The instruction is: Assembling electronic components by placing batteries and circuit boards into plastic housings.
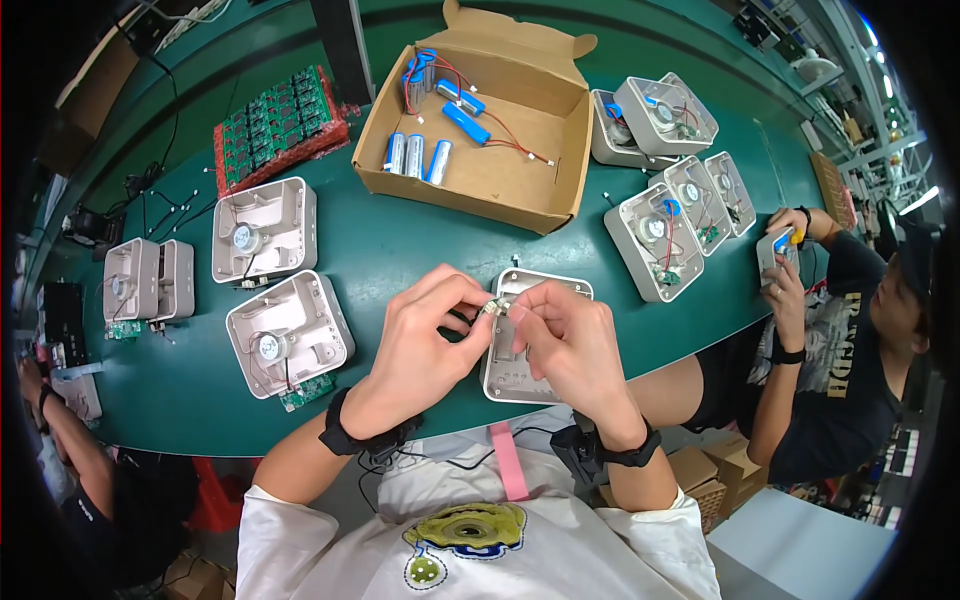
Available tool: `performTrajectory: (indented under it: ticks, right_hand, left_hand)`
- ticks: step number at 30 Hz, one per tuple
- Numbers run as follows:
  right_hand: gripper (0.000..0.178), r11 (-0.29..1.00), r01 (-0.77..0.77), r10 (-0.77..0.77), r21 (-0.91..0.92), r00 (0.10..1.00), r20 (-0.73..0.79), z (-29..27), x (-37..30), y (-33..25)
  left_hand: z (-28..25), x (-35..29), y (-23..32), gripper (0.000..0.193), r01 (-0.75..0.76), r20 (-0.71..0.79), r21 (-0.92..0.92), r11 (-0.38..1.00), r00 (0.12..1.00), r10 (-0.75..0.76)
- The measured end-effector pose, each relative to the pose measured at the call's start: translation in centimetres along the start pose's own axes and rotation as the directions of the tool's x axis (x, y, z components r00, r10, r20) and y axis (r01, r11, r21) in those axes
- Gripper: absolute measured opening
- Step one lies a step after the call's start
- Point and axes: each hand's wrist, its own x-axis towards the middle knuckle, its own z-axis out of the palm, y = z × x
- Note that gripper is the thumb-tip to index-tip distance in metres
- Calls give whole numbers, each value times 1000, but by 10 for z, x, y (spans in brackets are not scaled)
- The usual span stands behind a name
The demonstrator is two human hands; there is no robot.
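1. Pinching a small metallic connector (494, 309) between thumb and fingertips, the left hand (420, 340) and the right hand (570, 340) meet directly above an open grey plastic housing (505, 375), which keeps the part over its seat.
2. Both hands are closed narrowly on the connector; the housing lies at the near edge of the green table (400, 240).
3. Blue cylindrical cells (415, 155) lie in an open cardboard box (480, 180) beyond, within reach.
4. Housings with speakers (288, 335) lie to the left.
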Motion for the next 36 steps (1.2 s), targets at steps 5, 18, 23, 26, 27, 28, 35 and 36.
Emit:
performTrajectory:
  ticks: [5,18,23,26,27,28,35,36]
  right_hand:
    - [12,1000,18,-18,0,1000,-21,3,0,7]
    - [9,970,180,-200,-166,973,-112,15,-2,10]
    - [6,959,192,-218,-207,970,-110,13,0,8]
    - [5,934,228,-267,-277,957,-111,14,1,11]
    - [5,909,257,-306,-328,946,-109,14,2,12]
    - [5,880,285,-347,-380,932,-104,13,3,12]
    - [7,573,522,-620,-632,780,81,-43,30,-34]
    - [11,520,502,-622,-691,777,97,-56,43,-49]
  left_hand:
    - [2,-1,-1,14,-23,-13,13,1000,1000,23]
    - [5,-5,-2,15,-187,-47,200,962,979,200]
    - [3,-2,-4,19,-272,-37,185,944,958,284]
    - [4,-1,-3,19,-247,-30,131,960,967,253]
    - [3,-1,-4,18,-236,-29,135,962,970,242]
    - [2,-1,-4,18,-227,-29,137,964,972,233]
    - [-1,-3,-2,14,-95,-46,171,981,994,104]
    - [0,-1,0,14,-98,-31,163,982,994,104]
